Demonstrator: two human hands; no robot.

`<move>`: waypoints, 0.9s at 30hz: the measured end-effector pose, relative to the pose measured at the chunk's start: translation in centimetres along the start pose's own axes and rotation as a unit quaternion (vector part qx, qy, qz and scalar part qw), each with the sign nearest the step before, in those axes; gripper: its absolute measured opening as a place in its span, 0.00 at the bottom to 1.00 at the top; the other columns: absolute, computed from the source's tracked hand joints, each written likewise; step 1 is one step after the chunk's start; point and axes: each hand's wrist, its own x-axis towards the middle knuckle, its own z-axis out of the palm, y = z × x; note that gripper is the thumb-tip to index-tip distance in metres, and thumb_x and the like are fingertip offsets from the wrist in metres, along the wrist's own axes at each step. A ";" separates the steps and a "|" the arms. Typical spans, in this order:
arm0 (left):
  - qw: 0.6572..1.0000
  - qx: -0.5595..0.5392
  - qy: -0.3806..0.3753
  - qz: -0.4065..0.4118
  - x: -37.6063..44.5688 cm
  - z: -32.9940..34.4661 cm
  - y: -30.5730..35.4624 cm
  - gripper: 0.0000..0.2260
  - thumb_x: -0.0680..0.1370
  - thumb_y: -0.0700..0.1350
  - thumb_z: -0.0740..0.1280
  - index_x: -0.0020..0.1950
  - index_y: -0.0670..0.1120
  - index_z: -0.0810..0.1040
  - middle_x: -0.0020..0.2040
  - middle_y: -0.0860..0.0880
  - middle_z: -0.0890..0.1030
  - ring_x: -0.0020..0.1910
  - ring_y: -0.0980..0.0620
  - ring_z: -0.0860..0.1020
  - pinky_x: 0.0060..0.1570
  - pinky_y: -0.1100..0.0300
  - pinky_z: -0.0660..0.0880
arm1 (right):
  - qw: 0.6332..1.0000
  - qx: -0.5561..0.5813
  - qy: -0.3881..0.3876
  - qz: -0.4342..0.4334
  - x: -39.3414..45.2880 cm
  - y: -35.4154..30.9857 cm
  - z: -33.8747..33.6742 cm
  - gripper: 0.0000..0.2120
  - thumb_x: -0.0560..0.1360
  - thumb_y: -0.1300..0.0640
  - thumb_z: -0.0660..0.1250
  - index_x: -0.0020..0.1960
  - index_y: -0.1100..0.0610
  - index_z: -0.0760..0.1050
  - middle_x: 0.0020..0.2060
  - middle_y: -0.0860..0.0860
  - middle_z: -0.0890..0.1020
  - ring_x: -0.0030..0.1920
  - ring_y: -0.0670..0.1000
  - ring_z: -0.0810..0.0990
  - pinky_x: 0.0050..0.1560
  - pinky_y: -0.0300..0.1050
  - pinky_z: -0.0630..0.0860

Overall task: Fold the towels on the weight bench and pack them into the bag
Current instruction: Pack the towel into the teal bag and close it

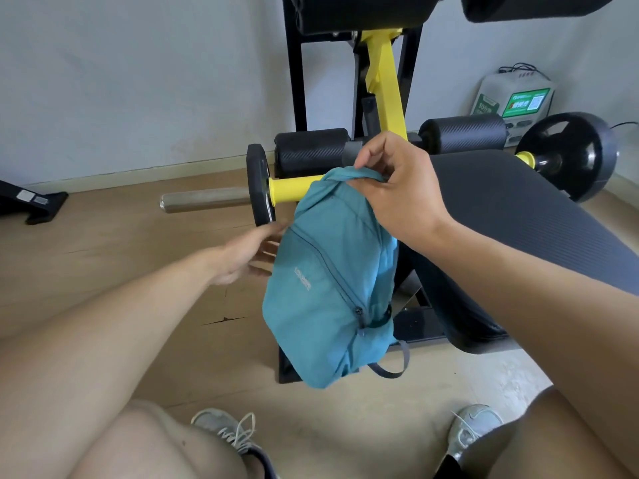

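Observation:
A teal bag (328, 285) hangs in the air beside the weight bench (511, 216), its front zipper running diagonally and a grey strap dangling below. My right hand (397, 188) grips the bunched top of the bag and holds it up. My left hand (249, 254) reaches in from the left with fingers extended, its fingertips touching the bag's left side; part of the hand is hidden behind the fabric. No towels are visible on the black bench pad. The bag looks full and rounded.
A yellow and black machine frame (383, 81) stands behind the bag, with a weight plate (261, 184) on a steel bar (204, 200) to the left and another plate (570, 153) at right. My knees and shoes (228, 433) are below on the tan floor.

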 end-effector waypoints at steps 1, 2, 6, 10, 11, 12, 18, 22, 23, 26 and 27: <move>1.000 -0.013 0.000 0.017 0.0 0.0 0.3 0.33 0.70 0.75 0.65 0.58 0.50 0.82 0.59 0.45 0.84 0.60 0.43 0.79 0.66 0.44 0.73 | 1.000 0.000 0.002 0.000 0.0 0.0 0.0 0.12 0.74 0.67 0.72 0.43 0.51 0.75 0.39 0.50 0.81 0.38 0.42 0.76 0.40 0.32 0.74; 0.999 -0.011 -0.004 0.034 0.0 0.2 0.8 0.38 0.63 0.80 0.66 0.59 0.53 0.82 0.58 0.49 0.85 0.61 0.46 0.79 0.67 0.45 0.72 | 1.000 0.000 0.002 -0.001 0.1 0.1 0.1 0.13 0.74 0.67 0.72 0.43 0.50 0.74 0.39 0.50 0.81 0.37 0.42 0.76 0.40 0.32 0.73; 0.997 0.000 0.024 0.076 0.3 1.1 2.2 0.30 0.74 0.76 0.57 0.63 0.58 0.80 0.63 0.53 0.82 0.65 0.53 0.76 0.69 0.48 0.68 | 1.000 -0.008 -0.001 -0.002 0.2 0.2 0.6 0.12 0.74 0.64 0.73 0.44 0.49 0.74 0.40 0.48 0.80 0.40 0.43 0.78 0.41 0.33 0.74; 0.993 -0.010 0.077 0.089 0.7 1.6 2.7 0.20 0.76 0.66 0.61 0.54 0.55 0.83 0.56 0.53 0.84 0.60 0.52 0.79 0.64 0.52 0.71 | 1.000 -0.006 -0.008 0.001 0.2 0.0 1.1 0.11 0.74 0.64 0.74 0.47 0.51 0.75 0.39 0.43 0.79 0.40 0.39 0.77 0.43 0.31 0.73; 0.990 0.012 0.095 0.099 0.8 1.7 2.7 0.14 0.79 0.59 0.61 0.50 0.54 0.82 0.52 0.53 0.84 0.55 0.52 0.79 0.60 0.55 0.71 | 1.000 -0.005 -0.011 0.002 0.2 -0.1 1.3 0.11 0.74 0.64 0.74 0.47 0.51 0.75 0.39 0.43 0.79 0.40 0.39 0.77 0.43 0.31 0.73; 0.987 0.046 0.111 0.105 0.9 1.7 2.6 0.11 0.82 0.52 0.60 0.47 0.51 0.81 0.49 0.53 0.82 0.50 0.53 0.78 0.55 0.57 0.71 | 1.000 -0.006 -0.014 0.002 0.1 -0.1 1.4 0.11 0.74 0.64 0.74 0.47 0.51 0.75 0.39 0.43 0.79 0.40 0.39 0.77 0.43 0.30 0.73; 0.983 0.178 0.048 0.026 1.2 1.0 1.6 0.14 0.84 0.43 0.56 0.54 0.42 0.80 0.50 0.44 0.81 0.43 0.48 0.77 0.43 0.58 0.76 | 0.999 -0.022 -0.023 0.018 -0.3 -0.2 1.9 0.11 0.74 0.64 0.72 0.45 0.50 0.75 0.38 0.43 0.79 0.39 0.40 0.75 0.41 0.31 0.73; 0.963 0.258 -0.059 -0.043 1.1 0.7 0.9 0.16 0.85 0.43 0.53 0.62 0.46 0.79 0.62 0.39 0.82 0.53 0.43 0.79 0.56 0.50 0.77 | 0.999 -0.041 -0.033 0.009 -0.7 -0.3 2.4 0.11 0.74 0.65 0.71 0.45 0.50 0.76 0.39 0.43 0.80 0.40 0.41 0.77 0.41 0.36 0.76; 0.965 0.245 -0.078 -0.057 1.1 0.8 0.8 0.15 0.85 0.42 0.54 0.63 0.46 0.78 0.62 0.40 0.81 0.54 0.45 0.78 0.56 0.52 0.76 | 0.998 -0.048 -0.038 0.004 -0.8 -0.4 2.5 0.11 0.74 0.65 0.71 0.45 0.49 0.76 0.40 0.43 0.80 0.41 0.42 0.77 0.42 0.39 0.78; 0.974 0.165 -0.126 -0.089 0.6 1.2 0.7 0.13 0.85 0.39 0.54 0.57 0.49 0.78 0.57 0.47 0.81 0.53 0.49 0.78 0.59 0.53 0.75 | 0.997 -0.067 -0.045 0.001 -0.9 -0.5 2.4 0.11 0.74 0.64 0.71 0.46 0.49 0.76 0.40 0.43 0.81 0.41 0.42 0.78 0.43 0.39 0.78; 0.976 0.136 -0.139 -0.094 0.6 1.2 0.5 0.13 0.85 0.38 0.55 0.56 0.49 0.78 0.59 0.47 0.81 0.57 0.48 0.77 0.63 0.51 0.74 | 0.997 -0.071 -0.044 0.003 -0.9 -0.4 2.2 0.11 0.74 0.64 0.72 0.46 0.49 0.76 0.40 0.43 0.81 0.41 0.41 0.78 0.43 0.37 0.77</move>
